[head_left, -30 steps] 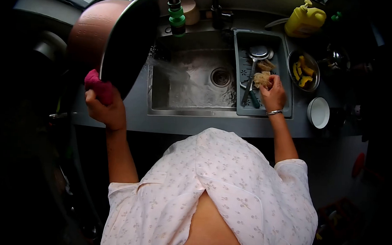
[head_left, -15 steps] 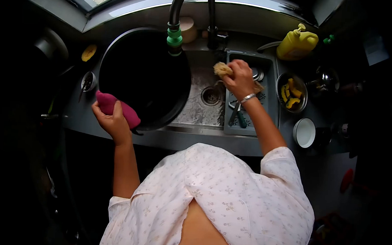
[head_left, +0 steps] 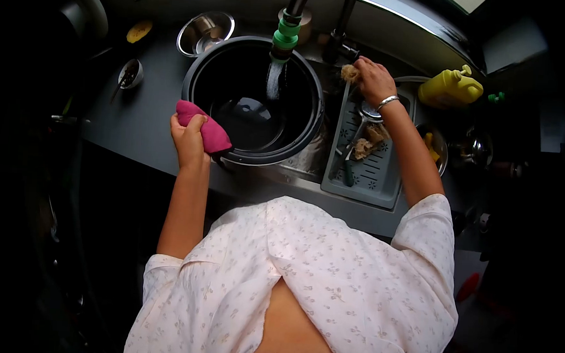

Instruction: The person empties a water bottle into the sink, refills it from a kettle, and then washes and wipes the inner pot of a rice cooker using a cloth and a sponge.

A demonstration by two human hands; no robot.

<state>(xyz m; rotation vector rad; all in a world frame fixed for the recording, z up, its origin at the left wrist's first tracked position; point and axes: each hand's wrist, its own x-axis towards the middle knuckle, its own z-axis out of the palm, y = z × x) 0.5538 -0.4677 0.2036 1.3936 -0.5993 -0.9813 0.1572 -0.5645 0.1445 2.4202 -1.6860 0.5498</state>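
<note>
A large dark pot (head_left: 251, 156) is upright over the left part of the sink (head_left: 299, 171), with a little water inside. My left hand (head_left: 190, 136) is closed on a pink cloth (head_left: 209, 134) at the pot's left rim. Water runs from the green-tipped faucet (head_left: 284, 39) into the pot. My right hand (head_left: 375, 80) holds a tan scrubber (head_left: 350, 73) beside the faucet's handle (head_left: 348, 51); its fingertips are near the handle, and contact is unclear. Below that hand, a grey drain tray (head_left: 384, 191) holds a ladle (head_left: 367, 114), a green-handled tool (head_left: 348, 171) and more tan scrubbing pieces (head_left: 362, 149).
A yellow pump bottle (head_left: 450, 88) stands at the right, above a metal bowl (head_left: 442, 160) with yellow pieces. Behind the pot sits a steel bowl (head_left: 205, 34). A small bowl (head_left: 130, 74) and a yellow piece (head_left: 139, 31) lie to the left.
The pot has gone from tipped to upright over the sink, and water now runs into it. My right hand has lifted a scrubber from the tray and moved to the faucet handle.
</note>
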